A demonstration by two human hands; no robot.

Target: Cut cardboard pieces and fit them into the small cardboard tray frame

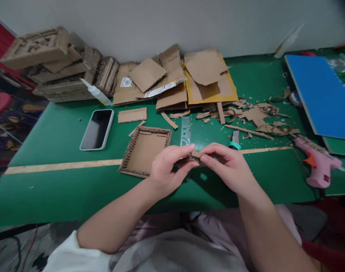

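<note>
Between both hands, over the green table [84, 192], is a small cardboard piece [195, 155] with a corrugated edge. My left hand [168, 168] pinches its left end between thumb and fingers. At its right end, the fingertips of my right hand [227, 164] close on it. Just left of my left hand lies a shallow cardboard tray [146, 151] with corrugated walls, its lower right part hidden by that hand. A clear ruler [186, 130] runs under the held piece. Beyond my right hand rests a cutter [235, 139] with a teal collar.
A phone [97, 130] lies left, near a cardboard strip [132, 115]. Cardboard stacks [61, 64], a glue bottle [96, 92] and flat sheets [206, 70] line the back. Scraps [257, 115], a pink glue gun [316, 162] and a blue board [322, 98] are at right.
</note>
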